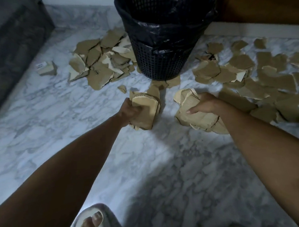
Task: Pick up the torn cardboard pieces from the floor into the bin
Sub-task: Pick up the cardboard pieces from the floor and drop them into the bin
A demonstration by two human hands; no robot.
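Note:
A dark mesh bin (161, 59) lined with a black bag stands on the marble floor at the top centre. My left hand (130, 111) grips a stack of torn cardboard pieces (145, 113) just in front of the bin. My right hand (204, 104) holds another bundle of cardboard pieces (193, 115) to the right of it, low over the floor. A heap of brown torn cardboard (99, 63) lies left of the bin. A wider scatter of pieces (259, 80) covers the floor to its right.
A dark piece of furniture (8, 52) runs along the left side. Brown wooden furniture (265, 4) stands behind the bin at the top right. A small cardboard piece with a white label (46, 68) lies apart at the left. My foot in a grey slipper (92, 223) is at the bottom.

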